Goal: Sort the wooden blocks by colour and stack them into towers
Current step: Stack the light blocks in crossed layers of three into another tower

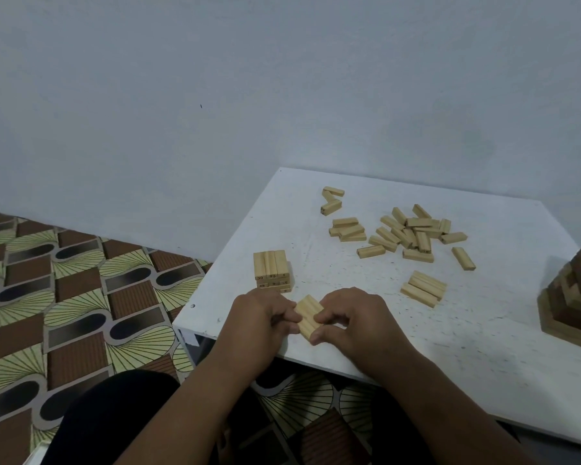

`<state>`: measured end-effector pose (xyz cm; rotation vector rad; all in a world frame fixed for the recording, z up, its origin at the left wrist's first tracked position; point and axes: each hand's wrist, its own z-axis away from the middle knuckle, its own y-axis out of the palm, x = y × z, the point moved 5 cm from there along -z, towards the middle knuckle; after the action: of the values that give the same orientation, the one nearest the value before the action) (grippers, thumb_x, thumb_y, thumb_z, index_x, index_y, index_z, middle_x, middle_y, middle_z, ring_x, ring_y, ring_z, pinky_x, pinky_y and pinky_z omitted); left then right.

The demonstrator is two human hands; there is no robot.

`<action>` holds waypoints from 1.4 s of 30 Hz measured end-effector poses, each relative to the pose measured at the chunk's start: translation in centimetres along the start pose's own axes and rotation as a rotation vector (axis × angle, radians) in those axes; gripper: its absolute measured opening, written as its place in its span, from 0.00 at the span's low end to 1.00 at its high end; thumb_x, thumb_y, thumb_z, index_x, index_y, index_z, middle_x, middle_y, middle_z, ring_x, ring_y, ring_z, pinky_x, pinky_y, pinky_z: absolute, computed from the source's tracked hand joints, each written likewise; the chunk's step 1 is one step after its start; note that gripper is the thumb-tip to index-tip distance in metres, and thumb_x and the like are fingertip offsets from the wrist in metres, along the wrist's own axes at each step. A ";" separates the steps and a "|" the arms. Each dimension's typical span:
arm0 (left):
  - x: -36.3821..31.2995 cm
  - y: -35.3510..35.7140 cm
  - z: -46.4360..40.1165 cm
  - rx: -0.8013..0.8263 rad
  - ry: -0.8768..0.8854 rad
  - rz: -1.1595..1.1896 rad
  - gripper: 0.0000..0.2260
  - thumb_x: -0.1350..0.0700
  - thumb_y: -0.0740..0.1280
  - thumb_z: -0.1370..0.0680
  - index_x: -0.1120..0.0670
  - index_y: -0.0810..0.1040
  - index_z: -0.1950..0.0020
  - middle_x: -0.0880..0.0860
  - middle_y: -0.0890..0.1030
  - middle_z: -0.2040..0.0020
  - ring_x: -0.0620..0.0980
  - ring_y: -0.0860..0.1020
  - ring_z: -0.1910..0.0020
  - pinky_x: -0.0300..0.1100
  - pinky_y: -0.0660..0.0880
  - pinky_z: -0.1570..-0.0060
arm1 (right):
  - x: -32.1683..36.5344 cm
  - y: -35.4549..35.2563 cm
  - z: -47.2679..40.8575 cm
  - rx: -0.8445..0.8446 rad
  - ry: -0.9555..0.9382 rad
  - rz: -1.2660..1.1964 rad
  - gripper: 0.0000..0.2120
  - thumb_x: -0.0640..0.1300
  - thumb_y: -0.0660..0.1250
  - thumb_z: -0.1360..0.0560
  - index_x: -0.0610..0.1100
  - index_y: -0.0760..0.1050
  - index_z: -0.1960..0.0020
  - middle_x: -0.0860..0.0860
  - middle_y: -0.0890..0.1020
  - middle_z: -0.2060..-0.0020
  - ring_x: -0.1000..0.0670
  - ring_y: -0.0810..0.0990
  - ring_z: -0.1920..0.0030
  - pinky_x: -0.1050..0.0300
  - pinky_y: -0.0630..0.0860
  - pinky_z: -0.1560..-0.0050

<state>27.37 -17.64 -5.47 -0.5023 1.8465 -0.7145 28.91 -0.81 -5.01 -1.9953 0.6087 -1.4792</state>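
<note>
Both hands, left hand and right hand, grip a row of blocks; square their ends flush before setting them crosswise on the near-left tower.

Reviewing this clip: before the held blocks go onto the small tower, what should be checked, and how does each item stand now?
1. Both hands grip the held blocks, left hand, right hand: ok.
2. Held blocks flush side by side: ok.
3. Small tower top level, free: ok.
4. Held blocks cross the top layer's direction: cannot tell.
5. Path to tower unobstructed: ok.
6. Loose pile left on the table: not ok, sorting unfinished.
</note>
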 end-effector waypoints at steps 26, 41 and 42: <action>0.4 -0.2 0.6 0.201 0.043 -0.005 0.12 0.60 0.76 0.30 0.44 0.78 0.61 0.41 0.78 0.38 0.38 0.72 0.36 0.30 0.67 0.40 | -0.8 0.6 0.4 0.071 -0.036 0.012 0.21 0.50 0.75 0.36 0.57 0.72 0.47 0.56 0.78 0.48 0.58 0.76 0.47 0.64 0.72 0.51; 0.7 -0.7 0.3 0.197 0.044 0.019 0.10 0.57 0.76 0.31 0.42 0.82 0.60 0.38 0.80 0.41 0.36 0.74 0.39 0.33 0.71 0.44 | -1.3 -0.1 0.3 0.094 0.010 0.005 0.31 0.52 0.77 0.37 0.62 0.64 0.41 0.60 0.79 0.47 0.60 0.76 0.43 0.73 0.66 0.50; 0.6 -0.8 0.3 0.198 0.051 0.026 0.10 0.57 0.76 0.31 0.42 0.81 0.59 0.38 0.80 0.41 0.35 0.74 0.40 0.31 0.70 0.47 | -1.4 -0.1 0.3 0.090 0.016 -0.005 0.30 0.51 0.77 0.37 0.62 0.64 0.41 0.60 0.79 0.47 0.60 0.76 0.43 0.72 0.66 0.50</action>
<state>27.47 -18.70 -5.47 -0.3336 1.8025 -0.8894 28.82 0.24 -5.94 -1.9197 0.5351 -1.5000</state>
